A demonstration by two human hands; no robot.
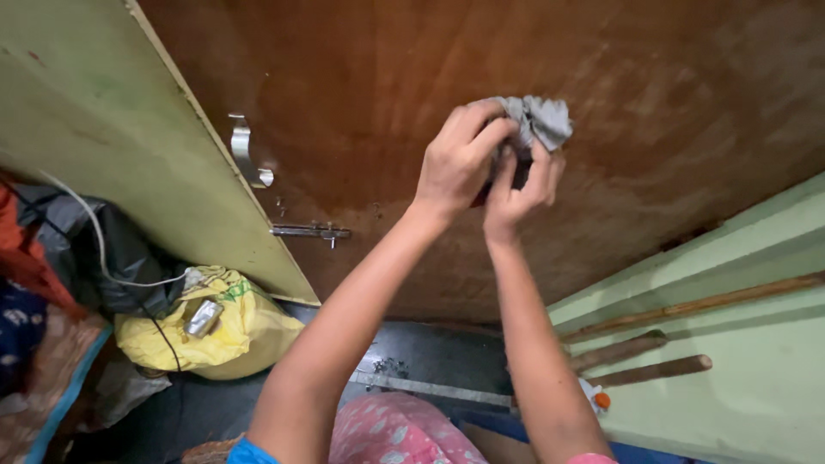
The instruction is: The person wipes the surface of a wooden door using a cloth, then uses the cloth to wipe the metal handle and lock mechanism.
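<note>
**Door partly wiped, cloth bunched in both hands**

Both hands, left (460, 163) and right (520, 185), clench a grey cloth (537, 120) against the brown door (653, 129), toward one o'clock. Pale smears remain at three o'clock; the panel near the bolt (309, 231), at nine, looks darker and cleaner.

Dim warm indoor light, soft sheen on the wooden door (601, 129), wide-angle bending at edges, slight softness

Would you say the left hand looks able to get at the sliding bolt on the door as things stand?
Probably yes. The bolt sits bare on the brown door, below and left of the left hand, with nothing between them. That hand is, however, gripping the grey cloth together with the right hand.
</note>
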